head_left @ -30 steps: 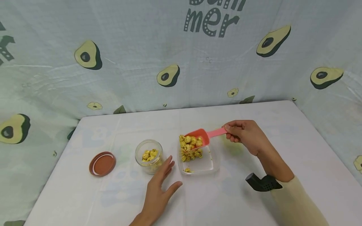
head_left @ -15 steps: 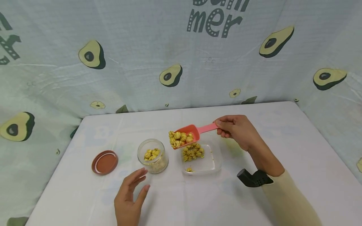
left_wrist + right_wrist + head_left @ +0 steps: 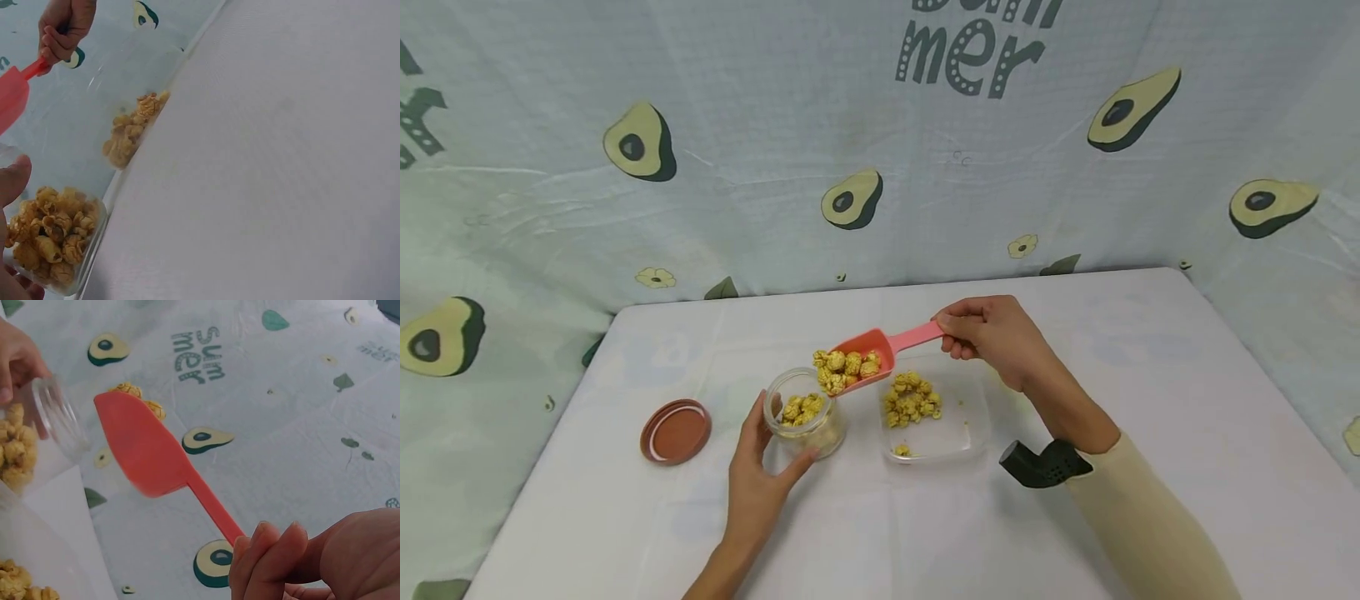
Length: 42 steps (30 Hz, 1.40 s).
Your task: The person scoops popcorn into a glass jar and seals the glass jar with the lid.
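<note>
A small clear glass jar (image 3: 805,414) with some yellow popcorn in it stands on the white table (image 3: 1150,375). My left hand (image 3: 760,475) grips the jar from the near side, thumb and fingers curled round it. My right hand (image 3: 992,337) pinches the handle of a pink plastic scoop (image 3: 880,352), which is heaped with popcorn (image 3: 846,369) and hovers tilted at the jar's right rim. In the right wrist view the scoop (image 3: 150,450) shows from below beside the jar (image 3: 56,419). The left wrist view shows the jar's popcorn (image 3: 53,234) by my thumb.
A clear square container (image 3: 966,417) with a pile of popcorn (image 3: 912,400) sits right of the jar. A brown round lid (image 3: 675,431) lies left of the jar. An avocado-print cloth (image 3: 850,150) hangs behind the table.
My right hand carried the loaded scoop left from over the square container to the jar's rim. My left hand moved from the bare table onto the jar and took hold of it.
</note>
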Available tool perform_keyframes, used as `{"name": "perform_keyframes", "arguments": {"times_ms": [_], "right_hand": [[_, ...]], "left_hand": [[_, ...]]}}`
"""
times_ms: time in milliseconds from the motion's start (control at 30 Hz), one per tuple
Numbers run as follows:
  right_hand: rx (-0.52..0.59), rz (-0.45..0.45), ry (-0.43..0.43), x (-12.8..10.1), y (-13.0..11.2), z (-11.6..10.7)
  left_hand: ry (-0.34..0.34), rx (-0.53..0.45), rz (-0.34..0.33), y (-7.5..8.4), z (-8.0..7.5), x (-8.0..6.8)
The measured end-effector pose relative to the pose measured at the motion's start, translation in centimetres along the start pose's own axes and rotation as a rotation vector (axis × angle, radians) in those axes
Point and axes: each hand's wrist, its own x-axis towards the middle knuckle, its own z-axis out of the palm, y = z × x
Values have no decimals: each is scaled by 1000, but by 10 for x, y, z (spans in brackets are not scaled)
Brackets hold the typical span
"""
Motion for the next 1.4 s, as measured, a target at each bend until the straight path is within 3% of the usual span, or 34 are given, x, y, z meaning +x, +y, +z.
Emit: {"name": "perform_keyframes", "arguments": {"times_ms": [267, 500, 633, 700, 1400], "right_hand": [[-40, -4, -2, 3, -4, 15], [-76, -34, -12, 8, -9, 24], [-102, -45, -9, 9, -12, 27], [-112, -49, -10, 9, -14, 28], [-144, -113, -35, 8, -39, 37]], "left_hand": [[15, -25, 4, -5, 2, 1], [9, -19, -26, 13, 4, 1], [8, -21, 20, 17, 3, 0], [9, -17, 16, 27, 2, 0], [21, -27, 29, 27, 1, 1]]}}
